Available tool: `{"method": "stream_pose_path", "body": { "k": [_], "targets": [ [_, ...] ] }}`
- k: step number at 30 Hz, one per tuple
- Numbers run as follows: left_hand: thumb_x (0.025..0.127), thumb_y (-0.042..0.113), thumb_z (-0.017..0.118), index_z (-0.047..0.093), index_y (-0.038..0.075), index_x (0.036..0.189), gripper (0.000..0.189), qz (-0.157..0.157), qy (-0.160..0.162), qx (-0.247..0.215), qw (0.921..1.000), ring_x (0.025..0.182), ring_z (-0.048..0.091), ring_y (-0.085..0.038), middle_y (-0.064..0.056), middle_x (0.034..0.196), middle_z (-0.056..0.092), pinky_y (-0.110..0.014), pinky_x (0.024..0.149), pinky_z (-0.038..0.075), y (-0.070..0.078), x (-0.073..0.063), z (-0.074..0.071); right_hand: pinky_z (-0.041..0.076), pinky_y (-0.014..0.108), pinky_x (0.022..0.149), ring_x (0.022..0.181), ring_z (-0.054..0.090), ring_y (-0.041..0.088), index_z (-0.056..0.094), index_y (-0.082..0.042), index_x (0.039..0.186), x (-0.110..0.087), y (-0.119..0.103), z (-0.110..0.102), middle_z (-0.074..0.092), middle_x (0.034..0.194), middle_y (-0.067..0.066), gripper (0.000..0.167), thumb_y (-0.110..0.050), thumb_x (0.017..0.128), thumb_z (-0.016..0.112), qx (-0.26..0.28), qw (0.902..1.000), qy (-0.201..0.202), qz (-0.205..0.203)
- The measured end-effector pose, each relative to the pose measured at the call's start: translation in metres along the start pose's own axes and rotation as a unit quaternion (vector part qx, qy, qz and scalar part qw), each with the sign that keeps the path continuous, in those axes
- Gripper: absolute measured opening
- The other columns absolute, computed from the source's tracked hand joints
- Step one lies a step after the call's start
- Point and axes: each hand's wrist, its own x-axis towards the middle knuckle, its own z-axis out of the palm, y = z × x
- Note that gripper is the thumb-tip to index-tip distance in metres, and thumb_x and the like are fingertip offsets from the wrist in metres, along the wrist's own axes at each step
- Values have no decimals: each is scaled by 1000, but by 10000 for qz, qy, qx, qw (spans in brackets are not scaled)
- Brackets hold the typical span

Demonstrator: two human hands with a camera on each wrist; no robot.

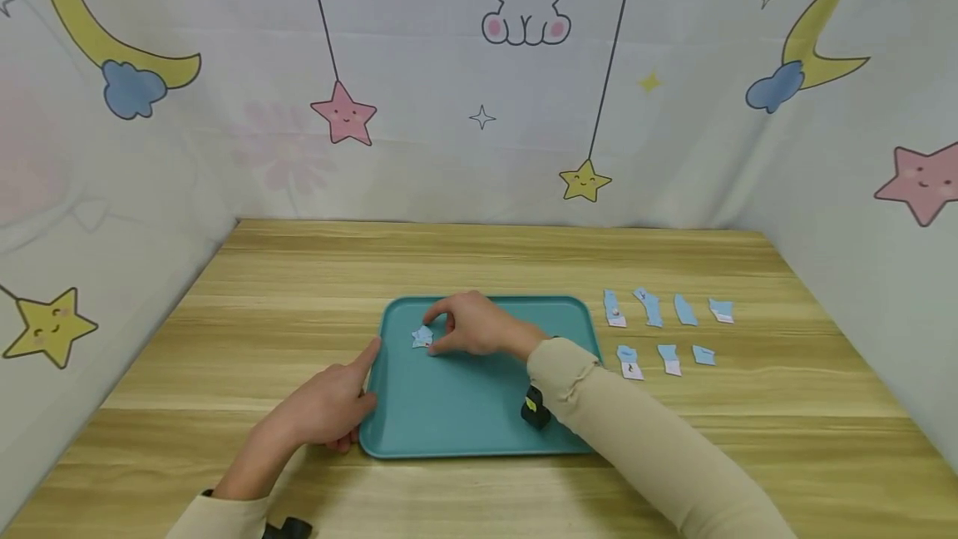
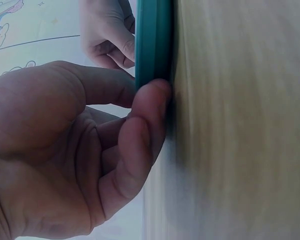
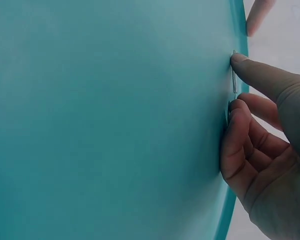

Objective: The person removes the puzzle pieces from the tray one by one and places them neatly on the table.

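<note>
The teal tray point(image 1: 479, 414) lies on the wooden table. At its left rim, my left hand point(image 1: 329, 406) grips the edge; in the left wrist view the thumb and curled fingers meet at the rim point(image 2: 154, 40). My right hand point(image 1: 479, 324) reaches across the tray to a small light-blue puzzle piece point(image 1: 422, 337) near the upper left corner. Thumb and index finger are at opposite sides of this piece. From the right wrist, the piece point(image 3: 234, 80) appears as a thin sliver between the thumb tip and index finger, with the other fingers curled against the tray.
Right of the tray, several irregular blue-and-white pieces point(image 1: 653, 308) lie in two rows on the table point(image 1: 786, 406). A printed cloth point(image 1: 434, 173) hangs behind the table and along both sides. The right forearm point(image 1: 644, 439) crosses the tray's lower right corner.
</note>
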Motion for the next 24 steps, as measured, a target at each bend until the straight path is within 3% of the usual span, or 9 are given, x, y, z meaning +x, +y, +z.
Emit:
{"method": "stream_pose_path", "body": {
  "k": [24],
  "targets": [
    [100, 2, 49, 6, -5, 167, 80, 15, 29, -31, 10000, 42, 59, -18, -6, 58, 63, -34, 45, 52, -1, 0, 0, 46, 24, 63, 67, 58, 11, 74, -14, 131, 1, 0, -1, 69, 82, 0, 36, -25, 97, 78, -6, 9998, -33, -172]
  ]
}}
